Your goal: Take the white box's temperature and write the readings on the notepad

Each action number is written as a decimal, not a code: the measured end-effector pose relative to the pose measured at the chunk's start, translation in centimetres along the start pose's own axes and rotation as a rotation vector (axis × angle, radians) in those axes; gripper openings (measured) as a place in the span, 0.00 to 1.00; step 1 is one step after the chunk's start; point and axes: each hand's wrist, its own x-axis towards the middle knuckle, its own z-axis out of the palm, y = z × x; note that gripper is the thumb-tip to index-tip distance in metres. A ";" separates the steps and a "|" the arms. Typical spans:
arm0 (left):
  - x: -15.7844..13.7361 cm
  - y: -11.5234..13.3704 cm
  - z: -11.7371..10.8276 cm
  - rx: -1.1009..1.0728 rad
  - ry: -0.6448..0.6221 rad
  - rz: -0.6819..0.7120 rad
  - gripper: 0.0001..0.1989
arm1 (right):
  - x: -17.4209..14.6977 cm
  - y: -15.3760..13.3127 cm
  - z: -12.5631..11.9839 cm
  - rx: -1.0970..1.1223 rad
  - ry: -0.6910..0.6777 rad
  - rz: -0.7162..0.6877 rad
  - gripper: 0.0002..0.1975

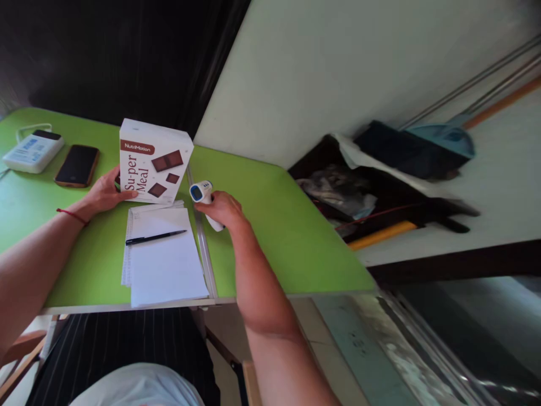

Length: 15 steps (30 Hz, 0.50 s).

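Box (153,162) stands upright at centre left of the green desk (270,225), left hand (105,193) flat against its side, steadying it; right hand (223,208) wraps the thermometer (203,194), aimed boxward.

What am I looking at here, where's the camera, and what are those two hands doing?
There is no machine here: a person wears a camera on the head, looking down at a green table. The left hand steadies an upright Su-per Meal box. The right hand grips a white handheld thermometer beside the box. A pen lies on a notepad. Farther left lie a phone and a white device.
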 end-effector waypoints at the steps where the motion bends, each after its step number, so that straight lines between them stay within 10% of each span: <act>1: 0.0 0.0 0.0 0.012 0.010 0.009 0.39 | -0.1 0.0 0.1 -0.010 0.002 -0.009 0.16; 15: 0.3 -0.2 0.4 0.186 0.075 -0.020 0.37 | -0.5 -0.4 0.1 -0.149 -0.068 -0.013 0.17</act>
